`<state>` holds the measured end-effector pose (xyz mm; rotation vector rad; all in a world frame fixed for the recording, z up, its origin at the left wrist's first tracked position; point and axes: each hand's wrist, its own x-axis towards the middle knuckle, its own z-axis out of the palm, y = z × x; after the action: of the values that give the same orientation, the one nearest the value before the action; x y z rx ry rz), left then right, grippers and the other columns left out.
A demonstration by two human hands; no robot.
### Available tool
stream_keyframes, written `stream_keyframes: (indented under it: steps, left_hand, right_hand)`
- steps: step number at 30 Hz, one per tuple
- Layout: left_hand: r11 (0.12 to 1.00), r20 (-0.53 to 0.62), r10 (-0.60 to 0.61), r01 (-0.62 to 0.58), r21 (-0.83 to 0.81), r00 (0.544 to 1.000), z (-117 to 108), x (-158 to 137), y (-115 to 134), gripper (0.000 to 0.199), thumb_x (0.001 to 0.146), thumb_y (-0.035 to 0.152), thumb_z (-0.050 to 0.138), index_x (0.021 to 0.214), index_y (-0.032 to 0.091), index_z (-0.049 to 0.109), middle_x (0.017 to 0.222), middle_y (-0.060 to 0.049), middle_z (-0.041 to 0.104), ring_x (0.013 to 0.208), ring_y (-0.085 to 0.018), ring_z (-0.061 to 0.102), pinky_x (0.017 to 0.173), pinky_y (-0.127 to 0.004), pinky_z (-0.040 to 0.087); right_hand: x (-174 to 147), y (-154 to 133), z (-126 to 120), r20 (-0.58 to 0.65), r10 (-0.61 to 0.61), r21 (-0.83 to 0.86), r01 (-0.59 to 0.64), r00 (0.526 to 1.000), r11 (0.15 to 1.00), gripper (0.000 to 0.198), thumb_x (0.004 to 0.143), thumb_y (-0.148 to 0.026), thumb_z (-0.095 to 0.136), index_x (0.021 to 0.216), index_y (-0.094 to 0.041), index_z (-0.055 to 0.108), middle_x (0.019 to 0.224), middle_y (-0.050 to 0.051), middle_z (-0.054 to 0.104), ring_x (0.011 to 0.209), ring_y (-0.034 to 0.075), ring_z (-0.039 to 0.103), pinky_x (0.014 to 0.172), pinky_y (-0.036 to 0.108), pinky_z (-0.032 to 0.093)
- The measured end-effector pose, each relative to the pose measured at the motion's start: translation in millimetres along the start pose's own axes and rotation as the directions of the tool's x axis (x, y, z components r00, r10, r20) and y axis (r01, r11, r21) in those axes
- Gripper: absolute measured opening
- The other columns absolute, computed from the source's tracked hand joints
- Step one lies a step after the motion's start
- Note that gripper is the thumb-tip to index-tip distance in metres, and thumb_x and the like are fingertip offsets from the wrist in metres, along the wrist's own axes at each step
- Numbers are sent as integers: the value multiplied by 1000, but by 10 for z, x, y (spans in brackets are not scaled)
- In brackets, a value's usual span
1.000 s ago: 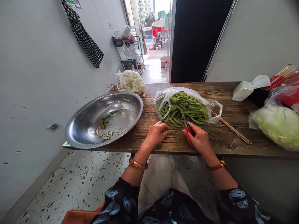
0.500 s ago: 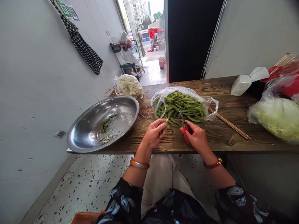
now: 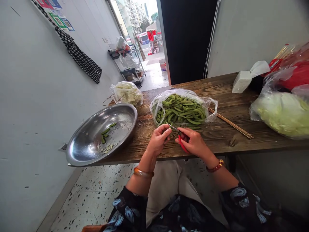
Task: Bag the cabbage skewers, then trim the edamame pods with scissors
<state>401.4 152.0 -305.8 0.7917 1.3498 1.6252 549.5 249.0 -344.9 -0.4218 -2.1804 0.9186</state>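
Observation:
Between the fingertips of my left hand [image 3: 158, 139] is a green edamame pod, mostly covered by the fingers. My right hand [image 3: 193, 141] grips red-handled scissors [image 3: 182, 145], whose blades reach to the pod at my left fingertips. Just beyond both hands lies an open clear plastic bag [image 3: 212, 112] full of edamame pods [image 3: 183, 108]. To the left, a wide steel basin [image 3: 79, 141] holds several pods [image 3: 105, 131] and some pale scraps [image 3: 107, 148].
A bag of pale shredded vegetable [image 3: 129, 91] stands behind the basin. On the right are wooden skewers [image 3: 234, 125], a tissue pack [image 3: 241, 82] and a bag of light green leaves [image 3: 282, 112]. The wooden table's front edge [image 3: 217, 153] runs below my hands.
My right hand has moved left with the scissors, bringing the blades from apart to the pod in my left hand. The whole view has shifted slightly.

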Motion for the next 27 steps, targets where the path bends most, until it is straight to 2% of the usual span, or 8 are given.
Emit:
stream_keyframes:
  steps: [6,9,14,19,22,24,27]
  left_hand:
    - [946,46,64,-75,314,997,8,-6,40,26,75,37,72,85,14,66,65,3,51,53,-5,38,48,-19,29]
    - [931,74,83,-103,351,994,20,-3,51,25,76,37,70,84,14,67,69,2,55,55,-6,39,51,-20,30]
    - [938,35,80,-87,335,996,0,21,60,23,74,36,71,85,15,67,63,4,50,54,-7,37,53,-21,30]
    - [889,40,213,-210,407,976,-61,64,77,17,70,29,75,77,15,70,74,0,57,73,-11,50,68,-21,39]
    - [946,-17,159,-147,289,987,-78,77,40,20,71,30,75,82,16,68,70,2,53,61,-7,45,54,-19,34]
    - [993,-68,81,-74,94,994,-73,79,5,23,71,32,74,84,17,63,66,4,50,52,-5,40,44,-18,26]
    - [990,-113,14,-30,-141,994,-44,73,-28,29,67,31,76,84,16,58,68,3,54,51,-5,43,40,-16,23]
  right_hand:
    - [-2,-16,-11,0,11,10,-11,1000,1000,46,83,-42,65,123,-21,59,83,3,62,72,18,59,69,31,50]
    - [2,-4,-7,1,-9,-4,9,1000,1000,47,83,-41,65,124,-20,58,87,5,63,76,19,59,72,32,51]
    - [-6,30,17,-5,-4,-38,4,1000,999,41,84,-36,63,122,-20,61,85,5,65,76,19,61,72,33,51]
    - [-15,28,34,10,10,-31,-10,1000,999,38,85,-31,61,121,-20,62,98,8,70,85,21,65,78,34,53]
    - [-13,28,39,-17,12,-30,-12,1000,999,37,86,-33,61,121,-19,62,101,8,70,89,21,65,82,35,52]
    - [-10,30,41,-58,24,-35,-26,998,999,40,86,-36,61,122,-18,61,98,8,69,85,21,64,80,34,52]
    - [-6,31,41,-50,48,-40,-50,998,998,44,86,-40,61,125,-18,59,87,6,65,73,18,60,70,32,53]
